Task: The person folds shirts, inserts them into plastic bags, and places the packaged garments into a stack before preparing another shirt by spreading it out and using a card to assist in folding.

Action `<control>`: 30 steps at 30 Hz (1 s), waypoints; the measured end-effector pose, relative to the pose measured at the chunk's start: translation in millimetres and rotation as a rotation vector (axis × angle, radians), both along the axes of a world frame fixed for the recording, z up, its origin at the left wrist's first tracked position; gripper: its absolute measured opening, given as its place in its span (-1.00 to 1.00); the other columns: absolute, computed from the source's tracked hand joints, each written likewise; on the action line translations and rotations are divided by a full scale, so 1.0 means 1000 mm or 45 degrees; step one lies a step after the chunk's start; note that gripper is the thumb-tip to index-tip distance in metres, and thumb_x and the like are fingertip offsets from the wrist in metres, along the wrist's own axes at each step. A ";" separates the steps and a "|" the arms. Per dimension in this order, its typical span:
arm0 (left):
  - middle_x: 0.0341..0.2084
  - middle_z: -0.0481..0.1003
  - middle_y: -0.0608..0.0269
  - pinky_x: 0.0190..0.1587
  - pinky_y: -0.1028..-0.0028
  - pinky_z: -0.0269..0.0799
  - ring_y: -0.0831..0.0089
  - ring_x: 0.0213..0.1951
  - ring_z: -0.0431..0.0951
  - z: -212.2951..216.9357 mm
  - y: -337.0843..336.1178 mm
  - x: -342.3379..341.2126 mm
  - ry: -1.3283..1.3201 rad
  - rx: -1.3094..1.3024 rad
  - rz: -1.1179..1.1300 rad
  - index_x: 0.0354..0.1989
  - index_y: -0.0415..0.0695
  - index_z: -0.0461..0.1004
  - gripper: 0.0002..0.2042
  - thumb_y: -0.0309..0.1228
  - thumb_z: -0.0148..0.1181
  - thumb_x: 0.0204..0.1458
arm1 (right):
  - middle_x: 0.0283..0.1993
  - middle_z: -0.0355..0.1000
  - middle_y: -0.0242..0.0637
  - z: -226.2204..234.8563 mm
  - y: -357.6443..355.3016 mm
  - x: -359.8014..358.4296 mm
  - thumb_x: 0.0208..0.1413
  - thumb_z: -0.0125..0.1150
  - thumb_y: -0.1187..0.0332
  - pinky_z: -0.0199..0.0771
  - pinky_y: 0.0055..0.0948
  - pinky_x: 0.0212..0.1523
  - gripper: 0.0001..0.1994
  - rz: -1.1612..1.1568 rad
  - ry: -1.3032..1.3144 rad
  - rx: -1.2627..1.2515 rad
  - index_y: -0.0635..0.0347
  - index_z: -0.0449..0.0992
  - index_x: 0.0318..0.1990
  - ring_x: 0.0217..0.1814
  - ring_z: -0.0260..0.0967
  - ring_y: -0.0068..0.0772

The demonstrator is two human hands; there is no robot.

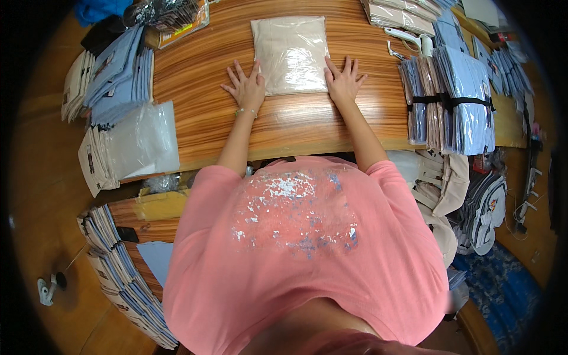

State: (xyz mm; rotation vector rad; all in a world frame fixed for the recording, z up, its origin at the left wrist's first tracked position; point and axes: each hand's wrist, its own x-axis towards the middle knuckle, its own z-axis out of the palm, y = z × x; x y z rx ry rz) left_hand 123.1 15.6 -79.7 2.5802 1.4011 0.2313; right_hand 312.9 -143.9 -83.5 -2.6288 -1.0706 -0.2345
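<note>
A beige folded garment in a clear plastic bag [290,56] lies flat on the wood-grain table, its glossy film catching the light. At its lower left edge rests my left hand [247,90], fingers spread and the inner side touching the bag. My right hand [344,84] lies at the opposite edge, open with fingers fanned, its thumb side against the plastic. Neither hand grips anything. A thin bracelet [246,112] circles my left wrist.
Bagged blue garments [121,77] and clear plastic bags [145,142] lie at the left. Strapped bundles of bagged garments [467,100] and a white-handled tool [405,38] sit at the right. Beige caps [452,183] are below the right edge. More packs [127,278] stand lower left.
</note>
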 end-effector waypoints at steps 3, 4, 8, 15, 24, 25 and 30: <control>0.33 -0.28 0.01 0.16 -0.29 -0.49 -0.02 0.34 -0.40 -0.001 0.008 -0.001 -0.036 -0.196 0.004 0.31 0.30 -0.07 -0.48 -0.12 -0.25 0.13 | 0.35 -0.09 -0.06 0.002 -0.002 0.001 0.13 -0.25 -0.14 -0.46 0.24 0.28 -0.52 0.017 0.137 -0.125 -0.45 0.16 0.23 0.43 -0.35 0.00; 0.33 -0.28 -0.01 0.16 -0.28 -0.49 -0.02 0.34 -0.40 0.000 0.018 -0.006 -0.122 -0.284 0.013 0.32 0.25 -0.11 -0.46 -0.15 -0.23 0.13 | 0.34 -0.08 -0.05 0.005 -0.004 0.003 0.12 -0.19 -0.08 -0.44 0.21 0.28 -0.51 0.049 0.244 0.006 -0.37 0.16 0.23 0.43 -0.34 0.01; 0.32 -0.30 -0.06 0.19 -0.23 -0.46 -0.01 0.33 -0.42 0.006 0.006 -0.035 -0.638 -0.395 -0.057 0.34 0.07 -0.21 -0.35 -0.25 -0.09 0.09 | 0.30 -0.04 -0.04 0.009 -0.027 0.005 0.03 0.05 0.20 -0.40 0.14 0.31 -0.46 0.292 0.357 0.310 -0.09 0.16 0.23 0.41 -0.30 0.04; 0.21 0.04 0.01 0.19 -0.05 -0.05 0.06 0.24 0.02 0.022 -0.012 -0.012 -0.258 0.399 -0.461 0.25 0.01 0.10 -0.38 -0.30 0.16 -0.03 | 0.14 0.11 -0.14 0.019 -0.009 -0.018 -0.11 0.19 0.45 -0.26 0.16 0.27 -0.74 0.440 0.069 0.416 -0.09 0.50 -0.21 0.32 -0.10 -0.02; -0.51 0.46 0.15 -0.37 0.41 0.37 0.25 -0.46 0.46 0.170 0.053 0.050 -1.333 0.220 -0.353 -0.41 -0.22 0.44 -0.82 -0.37 0.25 -0.08 | -0.39 0.31 -0.21 0.187 0.058 0.065 -0.07 0.21 0.34 0.24 -0.32 -0.12 -0.77 0.790 0.218 0.977 0.16 0.51 -0.21 -0.28 0.30 -0.22; -0.50 0.46 0.14 -0.38 0.41 0.37 0.24 -0.47 0.45 0.168 0.065 0.060 -1.331 0.090 -0.299 -0.40 -0.23 0.44 -0.81 -0.37 0.24 -0.07 | -0.40 0.30 -0.18 0.189 0.073 0.076 -0.06 0.20 0.33 0.27 -0.34 -0.17 -0.76 0.824 0.294 1.026 0.19 0.50 -0.21 -0.29 0.30 -0.20; -0.06 0.35 0.08 0.07 0.06 0.11 0.15 0.06 0.26 0.065 0.095 0.090 -0.494 0.119 0.033 -0.16 -0.14 0.44 -0.66 -0.13 0.04 0.06 | 0.03 0.28 -0.02 0.077 0.109 0.100 0.04 0.11 0.19 0.11 -0.04 0.11 -0.68 0.454 0.257 0.300 0.18 0.47 -0.11 0.13 0.13 0.01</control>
